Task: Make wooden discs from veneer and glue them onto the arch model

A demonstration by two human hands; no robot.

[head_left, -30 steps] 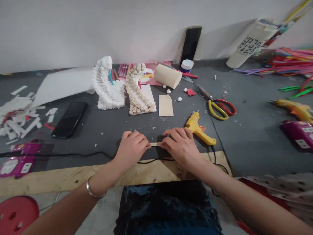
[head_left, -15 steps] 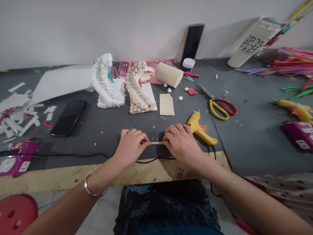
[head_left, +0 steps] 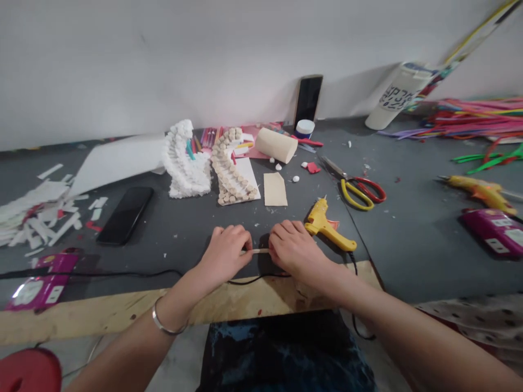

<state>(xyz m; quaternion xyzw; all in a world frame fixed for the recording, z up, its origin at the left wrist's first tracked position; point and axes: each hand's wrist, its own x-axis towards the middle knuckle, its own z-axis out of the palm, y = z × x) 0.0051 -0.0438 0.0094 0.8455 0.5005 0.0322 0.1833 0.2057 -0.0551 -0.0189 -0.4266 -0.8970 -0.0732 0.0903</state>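
Note:
A thin beige strip (head_left: 260, 251), perhaps paper, stretches level between my hands just above the table's front part. My left hand (head_left: 226, 251) pinches one end of it and my right hand (head_left: 295, 247) the other; most of both ends is hidden in the fingers. Beyond them lies a flat beige piece of card (head_left: 275, 189). To its left is a number-like cutout covered with small beige rolls (head_left: 235, 182), beside a similar shape covered in white tufts (head_left: 187, 177). By my right hand rests a yellow glue gun (head_left: 327, 226).
Scissors (head_left: 357, 190) lie right of centre, near a beige roll (head_left: 276, 145). A black phone (head_left: 126, 215) and white paper scraps (head_left: 44, 218) are on the left. Purple power strips (head_left: 53, 277) sit at both sides. A black cable (head_left: 163, 271) runs along the front edge.
The view has tipped upward, so the table sits lower in the picture. Both hands still pinch the strip, and the right fingers look more curled over it.

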